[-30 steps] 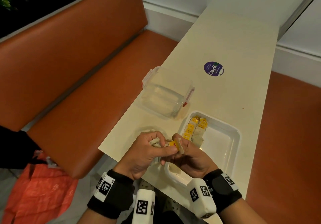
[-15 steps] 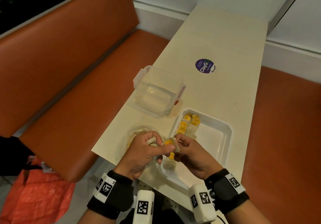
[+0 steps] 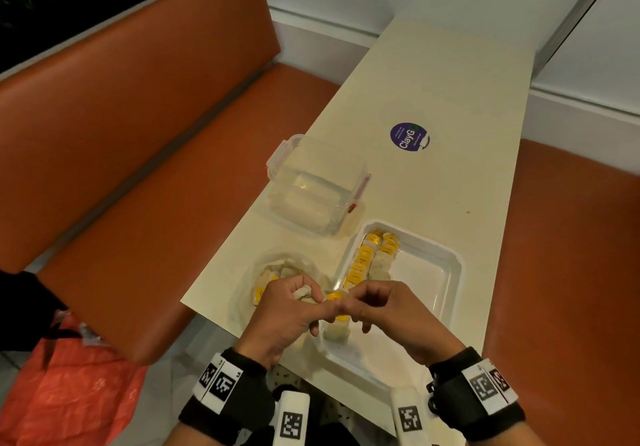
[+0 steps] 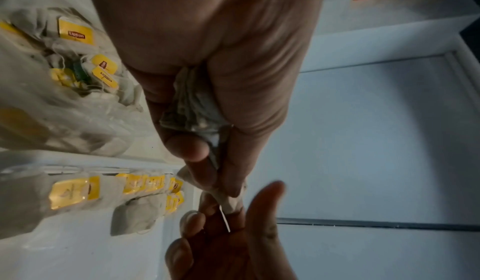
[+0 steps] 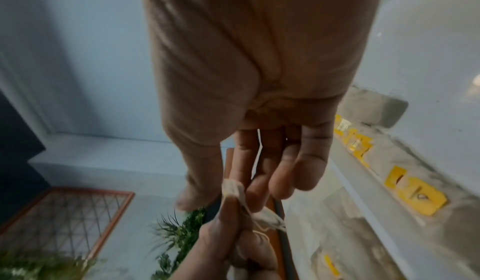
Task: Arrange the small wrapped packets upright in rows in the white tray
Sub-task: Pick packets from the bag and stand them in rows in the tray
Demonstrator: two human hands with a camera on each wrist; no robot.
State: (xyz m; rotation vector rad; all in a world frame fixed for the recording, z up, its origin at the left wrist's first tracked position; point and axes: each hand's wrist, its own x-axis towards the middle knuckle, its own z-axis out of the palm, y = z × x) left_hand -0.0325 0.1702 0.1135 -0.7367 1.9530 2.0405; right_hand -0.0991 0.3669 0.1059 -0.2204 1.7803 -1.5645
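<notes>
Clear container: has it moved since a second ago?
No; the clear container keeps its place between the purple sticker and the white tray's far corner.

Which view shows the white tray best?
The head view: the whole white tray shows, with its rows. The left wrist view shows only its near corner; the right wrist view only a blurred edge.

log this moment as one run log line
left hand: grips packet | right hand: pinches its tag end | white tray: two partial rows | bag of packets: left of tray
</notes>
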